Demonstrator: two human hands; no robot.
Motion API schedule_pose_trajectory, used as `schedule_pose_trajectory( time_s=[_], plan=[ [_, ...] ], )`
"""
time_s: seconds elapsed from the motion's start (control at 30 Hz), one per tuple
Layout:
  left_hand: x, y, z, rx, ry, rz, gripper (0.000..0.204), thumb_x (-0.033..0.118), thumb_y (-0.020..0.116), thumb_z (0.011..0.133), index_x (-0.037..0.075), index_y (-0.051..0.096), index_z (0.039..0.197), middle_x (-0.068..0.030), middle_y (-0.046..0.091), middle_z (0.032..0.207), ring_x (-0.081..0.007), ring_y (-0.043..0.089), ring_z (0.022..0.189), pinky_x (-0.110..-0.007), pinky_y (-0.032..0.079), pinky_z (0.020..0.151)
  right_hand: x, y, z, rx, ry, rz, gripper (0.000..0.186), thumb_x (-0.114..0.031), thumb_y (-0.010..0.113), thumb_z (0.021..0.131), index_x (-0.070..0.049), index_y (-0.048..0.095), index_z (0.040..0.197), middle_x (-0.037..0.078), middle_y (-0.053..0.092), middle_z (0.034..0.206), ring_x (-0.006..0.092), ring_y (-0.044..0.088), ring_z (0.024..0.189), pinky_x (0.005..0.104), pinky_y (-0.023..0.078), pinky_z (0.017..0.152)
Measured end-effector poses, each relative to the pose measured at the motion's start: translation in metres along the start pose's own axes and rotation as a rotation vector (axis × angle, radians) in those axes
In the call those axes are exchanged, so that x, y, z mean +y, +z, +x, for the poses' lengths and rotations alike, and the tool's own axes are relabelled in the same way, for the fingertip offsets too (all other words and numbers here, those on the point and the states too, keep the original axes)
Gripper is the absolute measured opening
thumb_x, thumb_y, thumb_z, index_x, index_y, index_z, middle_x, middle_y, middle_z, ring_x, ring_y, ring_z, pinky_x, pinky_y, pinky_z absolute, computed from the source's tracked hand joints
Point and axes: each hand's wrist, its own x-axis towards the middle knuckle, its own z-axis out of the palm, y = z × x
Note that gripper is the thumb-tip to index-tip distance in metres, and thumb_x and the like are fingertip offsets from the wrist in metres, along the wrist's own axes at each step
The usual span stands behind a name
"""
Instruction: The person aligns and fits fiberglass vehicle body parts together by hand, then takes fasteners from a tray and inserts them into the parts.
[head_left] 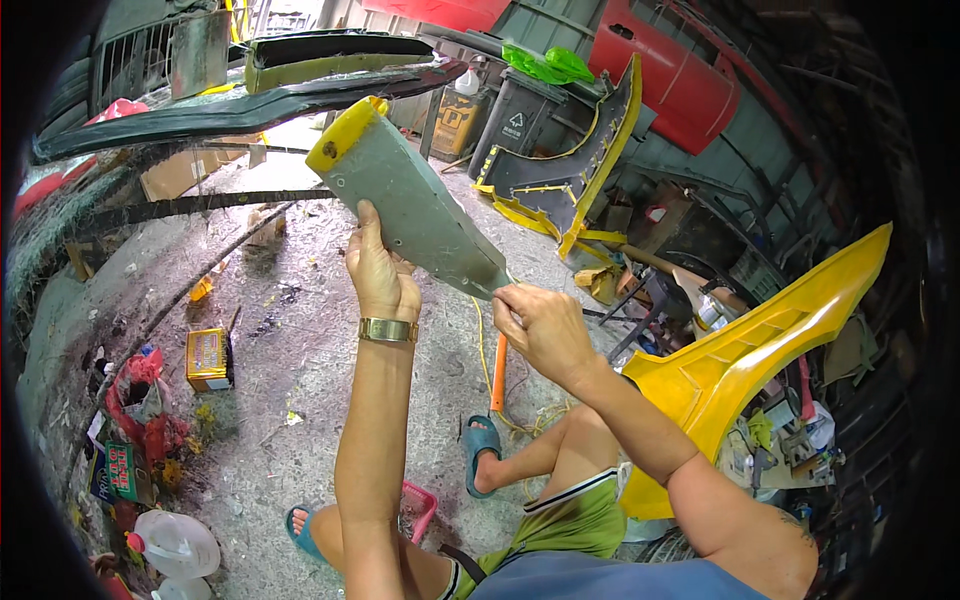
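Observation:
A tapered grey panel, like a car body part, is held up in front of me, tilted, with a yellow-painted end at its upper left. My left hand grips its lower edge, thumb lying on the grey face and the other fingers behind it. Closed at the panel's narrow right end is my right hand, pinching the tip. The fingertips there are partly hidden, so anything small between them does not show. Holes and scuffs mark the grey surface.
A yellow fender stands at my right. Farther off leans a yellow-edged bumper. Black long parts lie across a rack at the upper left. An orange handle, a golden box and a plastic jug are on the floor.

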Motion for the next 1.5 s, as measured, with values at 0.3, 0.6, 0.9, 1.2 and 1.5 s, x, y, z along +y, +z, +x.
schedule_pose_trajectory(
  time_s=[0.3, 0.6, 0.9, 1.2, 1.5],
  plan=[
    [-0.002, -0.001, -0.005, -0.005, 0.009, -0.026, 0.041, 0.038, 0.066, 0.086, 0.005, 0.046, 0.1, -0.009, 0.063, 0.095, -0.0186, 0.066, 0.084, -0.031, 0.056, 0.069, -0.01, -0.001, 0.028, -0.214, -0.205, -0.273, 0.019, -0.016, 0.054, 0.085, -0.003, 0.056, 0.07, 0.014, 0.062, 0.064, 0.0313, 0.064, 0.06, 0.0419, 0.051, 0.053],
    [-0.007, -0.005, -0.003, 0.079, 0.031, -0.019, 0.036, 0.036, 0.062, 0.09, 0.004, 0.053, 0.105, -0.0084, 0.064, 0.1, -0.0175, 0.065, 0.088, -0.031, 0.056, 0.071, -0.007, -0.001, 0.022, -0.291, -0.259, -0.316, 0.017, -0.016, 0.056, 0.085, -0.004, 0.054, 0.073, 0.014, 0.06, 0.064, 0.0301, 0.063, 0.061, 0.0406, 0.049, 0.054],
    [-0.007, -0.007, -0.005, 0.063, 0.044, -0.033, 0.037, 0.036, 0.063, 0.089, 0.005, 0.05, 0.104, -0.0078, 0.064, 0.099, -0.0175, 0.065, 0.088, -0.032, 0.056, 0.072, -0.012, -0.002, 0.025, -0.365, -0.317, -0.381, 0.007, -0.008, 0.055, 0.08, -0.003, 0.054, 0.075, 0.013, 0.063, 0.067, 0.0293, 0.066, 0.062, 0.0397, 0.051, 0.053],
    [-0.003, -0.001, -0.009, 0.067, 0.041, -0.052, 0.039, 0.035, 0.065, 0.088, 0.004, 0.044, 0.097, -0.0106, 0.061, 0.094, -0.0178, 0.063, 0.084, -0.032, 0.055, 0.074, -0.007, 0.004, 0.017, -0.297, -0.41, -0.394, 0.004, -0.005, 0.056, 0.077, -0.002, 0.052, 0.077, 0.011, 0.061, 0.064, 0.0266, 0.066, 0.061, 0.0351, 0.052, 0.049],
    [-0.003, -0.001, -0.007, 0.026, 0.037, -0.072, 0.036, 0.034, 0.065, 0.088, 0.004, 0.045, 0.094, -0.0097, 0.06, 0.092, -0.0162, 0.062, 0.079, -0.029, 0.053, 0.07, 0.001, 0.033, 0.024, -0.362, -0.329, -0.515, 0.005, -0.006, 0.055, 0.078, -0.003, 0.052, 0.077, 0.016, 0.063, 0.061, 0.0288, 0.066, 0.057, 0.0363, 0.052, 0.05]
  ],
)
